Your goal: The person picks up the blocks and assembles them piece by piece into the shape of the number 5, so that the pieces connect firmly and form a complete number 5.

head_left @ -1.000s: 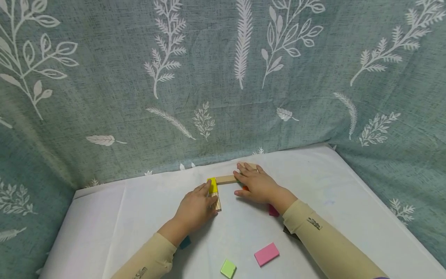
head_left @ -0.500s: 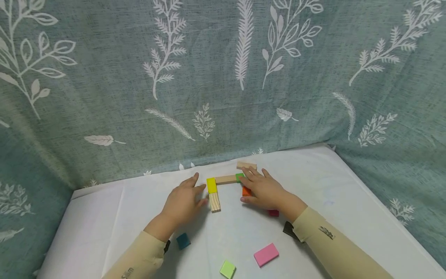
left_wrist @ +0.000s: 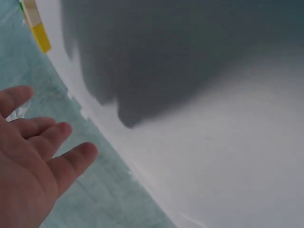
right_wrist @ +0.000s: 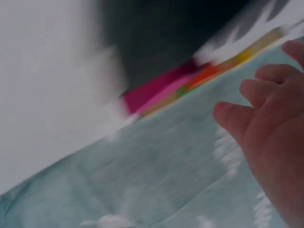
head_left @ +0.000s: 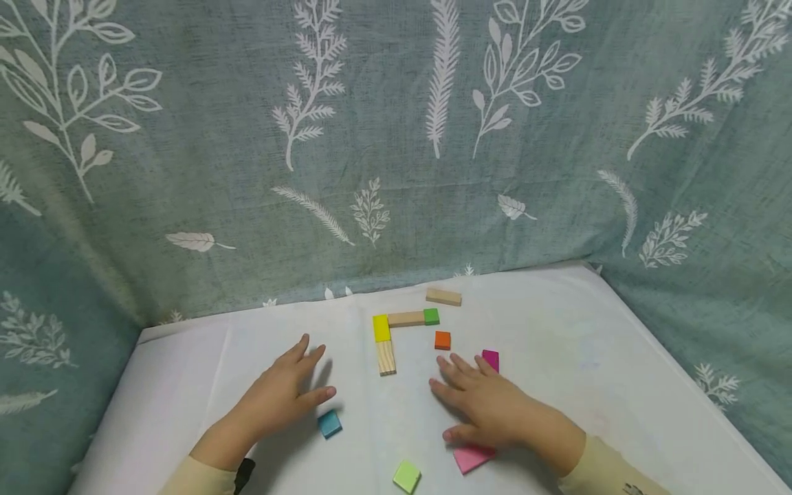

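My left hand [head_left: 275, 395] hovers over the left of the table with its fingers spread, holding nothing; a blue block [head_left: 330, 424] lies just below its thumb. My right hand [head_left: 485, 405], fingers spread and holding nothing, is above a pink block [head_left: 473, 458] and partly hides it and a magenta block [head_left: 491, 359]. Beyond the hands, a striped wooden block [head_left: 386, 358] meets a yellow block [head_left: 381, 328]. From the yellow one a plain wooden block [head_left: 405, 319] runs right to a green block [head_left: 431, 316]. An orange block [head_left: 442, 340] lies apart below the green one.
A loose plain wooden block [head_left: 443, 296] lies near the back edge of the white table [head_left: 557, 323]. Close to the front is a light green block [head_left: 406, 476]. A patterned green-grey curtain [head_left: 396, 151] hangs behind and at the sides.
Both hands have drawn back toward the person, away from the joined blocks. The right hand uncovered the green and orange blocks and came over the pink one. The view shifted slightly.
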The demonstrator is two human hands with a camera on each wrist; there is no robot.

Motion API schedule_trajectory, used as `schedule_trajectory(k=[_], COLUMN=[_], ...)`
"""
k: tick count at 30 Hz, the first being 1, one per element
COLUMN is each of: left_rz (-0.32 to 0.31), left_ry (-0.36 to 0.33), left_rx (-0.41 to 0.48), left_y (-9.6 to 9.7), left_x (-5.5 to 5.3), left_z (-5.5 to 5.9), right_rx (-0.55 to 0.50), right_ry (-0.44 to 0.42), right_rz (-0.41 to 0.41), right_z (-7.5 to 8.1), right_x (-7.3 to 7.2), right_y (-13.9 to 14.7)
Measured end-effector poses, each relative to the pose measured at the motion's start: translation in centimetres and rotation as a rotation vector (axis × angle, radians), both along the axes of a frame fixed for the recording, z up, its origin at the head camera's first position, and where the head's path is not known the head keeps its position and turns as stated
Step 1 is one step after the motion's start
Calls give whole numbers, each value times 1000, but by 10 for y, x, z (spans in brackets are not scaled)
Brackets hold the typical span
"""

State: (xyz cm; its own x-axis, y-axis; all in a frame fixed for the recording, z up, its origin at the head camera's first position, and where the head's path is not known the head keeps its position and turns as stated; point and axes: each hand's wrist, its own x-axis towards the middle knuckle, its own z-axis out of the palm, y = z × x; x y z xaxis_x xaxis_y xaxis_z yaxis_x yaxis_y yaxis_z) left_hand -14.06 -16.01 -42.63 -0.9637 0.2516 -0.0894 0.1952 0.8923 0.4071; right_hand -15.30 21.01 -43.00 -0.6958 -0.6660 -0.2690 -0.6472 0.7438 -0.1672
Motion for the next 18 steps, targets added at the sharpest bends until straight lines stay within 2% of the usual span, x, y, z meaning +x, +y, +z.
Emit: schedule_trajectory(k=[2, 4, 7, 10, 13, 16, 18], left_rz=[0, -10, -28, -43, -55, -63, -68], left_ry=[-4, -36, -88, -75, 17, 90, 122], left_rx=[7, 9, 3, -10, -31, -48, -55], left_y=[-4, -6, -6, -4, 1, 11, 23], left_x=[8, 17, 25, 28, 26, 15, 1], left_z=[-5, -10, -14, -14, -9, -4, -2], right_rx=[-9, -19, -45, -90, -93, -37, 6], right_ry=[-42, -60, -14, 106, 197, 199, 171], right_rz=[54, 75, 51, -3, -113, -244, -322], right_z=[0, 4, 12, 19, 21, 20, 16], right_x=[12, 17, 4, -30, -76, -124, -146], right_y=[-5, -7, -7, -9, -14, -17, -15])
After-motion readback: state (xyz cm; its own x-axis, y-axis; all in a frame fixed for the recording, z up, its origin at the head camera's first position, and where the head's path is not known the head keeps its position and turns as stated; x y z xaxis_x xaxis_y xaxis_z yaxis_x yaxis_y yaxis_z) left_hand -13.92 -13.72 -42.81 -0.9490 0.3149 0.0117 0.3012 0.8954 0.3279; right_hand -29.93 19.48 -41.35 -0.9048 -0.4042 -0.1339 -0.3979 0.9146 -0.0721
